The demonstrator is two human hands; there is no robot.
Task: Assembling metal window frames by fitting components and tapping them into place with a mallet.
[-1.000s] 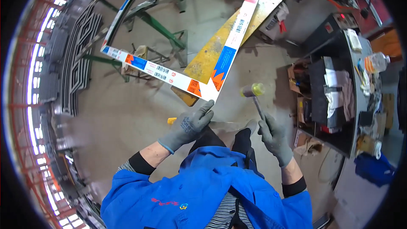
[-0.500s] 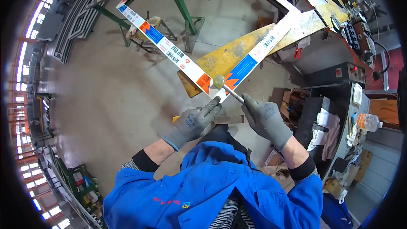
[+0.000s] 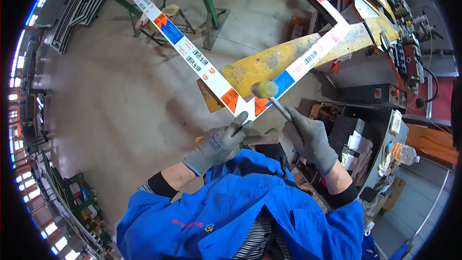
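At the near corner of the white frame (image 3: 202, 67), the left hand (image 3: 219, 142) lays part-curled fingers on the edge; whether it grips below, I cannot tell; the right hand (image 3: 312, 139) is closed round the handle of a mallet (image 3: 267, 89), yellowish head over the frame near that corner; the frame rests across a yellow support (image 3: 269, 65); grey floor (image 3: 120, 106) spreads left; a cabinet (image 3: 377, 161) edge limits room at right.

Grey floor (image 3: 120, 96), bright windows (image 3: 21, 58) far left, cluttered shelf unit (image 3: 375, 162), pale wall (image 3: 415, 200) right
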